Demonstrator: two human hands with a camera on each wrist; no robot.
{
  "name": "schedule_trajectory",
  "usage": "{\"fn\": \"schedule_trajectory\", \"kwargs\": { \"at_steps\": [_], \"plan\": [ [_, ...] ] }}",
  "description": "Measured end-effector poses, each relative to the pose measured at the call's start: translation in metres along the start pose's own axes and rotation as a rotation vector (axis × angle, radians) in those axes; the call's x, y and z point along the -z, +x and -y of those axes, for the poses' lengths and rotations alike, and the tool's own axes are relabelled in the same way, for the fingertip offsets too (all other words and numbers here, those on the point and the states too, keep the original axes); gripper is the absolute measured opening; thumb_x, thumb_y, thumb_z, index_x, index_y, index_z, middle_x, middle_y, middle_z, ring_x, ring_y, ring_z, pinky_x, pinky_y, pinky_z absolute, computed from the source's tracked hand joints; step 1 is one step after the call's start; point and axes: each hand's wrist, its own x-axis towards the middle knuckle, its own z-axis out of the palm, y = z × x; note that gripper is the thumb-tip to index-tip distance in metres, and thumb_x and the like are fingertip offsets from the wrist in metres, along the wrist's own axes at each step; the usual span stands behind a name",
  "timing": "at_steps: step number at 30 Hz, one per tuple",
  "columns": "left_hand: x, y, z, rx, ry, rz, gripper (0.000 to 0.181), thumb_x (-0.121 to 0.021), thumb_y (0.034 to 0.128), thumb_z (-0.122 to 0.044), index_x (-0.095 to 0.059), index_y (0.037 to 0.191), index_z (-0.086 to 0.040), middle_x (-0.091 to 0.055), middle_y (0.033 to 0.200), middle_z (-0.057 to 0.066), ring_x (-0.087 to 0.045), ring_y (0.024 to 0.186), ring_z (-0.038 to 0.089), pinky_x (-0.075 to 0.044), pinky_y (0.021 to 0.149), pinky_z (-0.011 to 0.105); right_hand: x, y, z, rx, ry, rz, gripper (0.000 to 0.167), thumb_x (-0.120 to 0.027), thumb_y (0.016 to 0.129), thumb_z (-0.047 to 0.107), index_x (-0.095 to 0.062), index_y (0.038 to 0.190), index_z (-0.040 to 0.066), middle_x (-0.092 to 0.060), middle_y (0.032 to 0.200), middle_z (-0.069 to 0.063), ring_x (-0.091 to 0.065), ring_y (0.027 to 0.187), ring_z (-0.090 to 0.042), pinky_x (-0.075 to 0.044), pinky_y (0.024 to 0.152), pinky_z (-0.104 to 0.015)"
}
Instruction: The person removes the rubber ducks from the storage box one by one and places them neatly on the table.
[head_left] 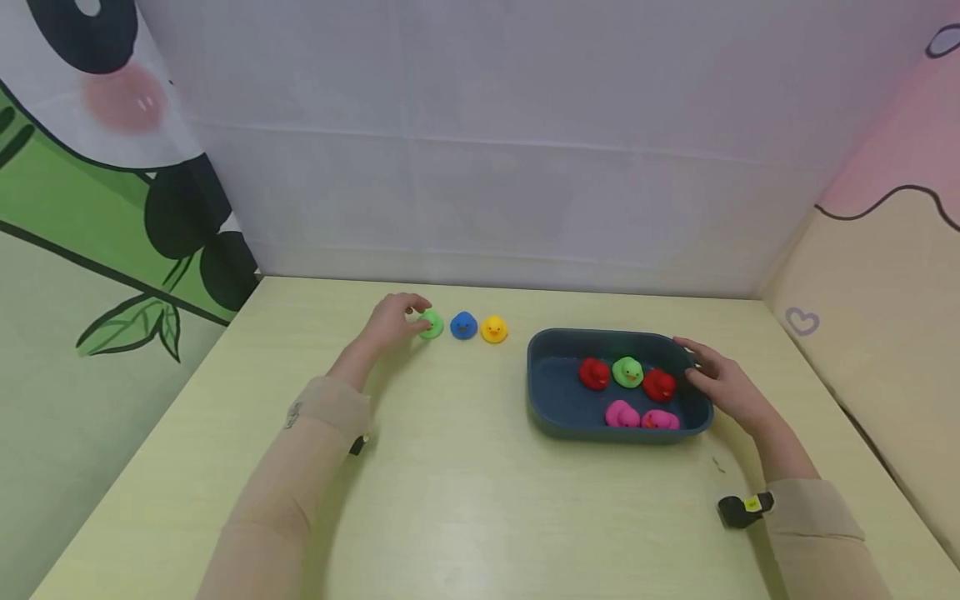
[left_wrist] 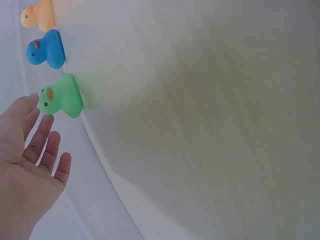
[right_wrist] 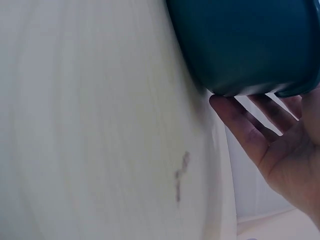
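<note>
Step in hand, as judged: picking up at the left end of the row. The left hand (head_left: pixel 392 322) is at the small bright-green, rubber-looking toy duck (left_wrist: pixel 69 96), which sits upright on the pale wood-grain counter (head_left: pixel 450 517). Thumb and fingers are apart; the thumb overlaps the duck in the head view, though contact is unconfirmed. No hold made yet.

Beside it, in line to the right: a blue toy duck (head_left: pixel 463 326), then a yellow toy duck (head_left: pixel 494 330).

Right hand (head_left: pixel 726 387) is at the right end of the dark blue-green, rounded rectangular tray (head_left: pixel 555 385). Fingers are spread, tips against the outer wall, not wrapped round it; probably steadying. Tray contents: two red ducks (head_left: pixel 594 374), one light-green duck (head_left: pixel 627 372), two pink ducks (head_left: pixel 622 414).

Next move, my reading: bring the left thumb and fingertips together across the green duck's head, then lift straight up, keeping clear of the blue neighbour. Right hand should hold the tray in place. Risk: a nudge could tip the duck.
</note>
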Motion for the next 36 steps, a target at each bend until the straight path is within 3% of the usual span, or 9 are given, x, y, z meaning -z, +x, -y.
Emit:
{"fn": "schedule_trajectory", "kwargs": {
  "at_steps": [15,25,36],
  "plan": [
    [0.014,-0.013,-0.033,-0.037,0.006,-0.037,0.037,-0.066,0.0869,-0.018,-0.06,0.121,-0.004,-0.065,0.112,0.015,-0.052,0.107,0.034,-0.039,0.094,0.047,0.001,-0.003,0.003,-0.007,0.002,0.004,0.052,-0.043,0.1,0.016,-0.027,0.148,0.01,-0.026,0.147,-0.032,-0.031,0.127,-0.058,-0.035,0.096,-0.062],
    [0.016,-0.028,-0.072,-0.036,-0.071,-0.039,0.037,-0.066,0.0881,-0.02,-0.06,0.122,-0.007,-0.064,0.111,0.012,-0.054,0.105,0.033,-0.044,0.09,0.042,0.002,-0.004,0.005,-0.016,0.018,0.004,0.052,-0.043,0.1,0.014,-0.025,0.149,0.009,-0.026,0.147,-0.031,-0.03,0.129,-0.056,-0.036,0.096,-0.061],
    [0.01,-0.048,-0.113,-0.058,-0.136,-0.105,0.032,-0.065,0.0878,-0.021,-0.063,0.118,-0.009,-0.066,0.106,0.007,-0.053,0.103,0.029,-0.045,0.086,0.041,0.002,-0.003,0.008,-0.009,0.018,-0.004,0.051,-0.043,0.1,0.014,-0.027,0.148,0.008,-0.027,0.147,-0.031,-0.03,0.13,-0.055,-0.035,0.097,-0.059]
  ]
}}
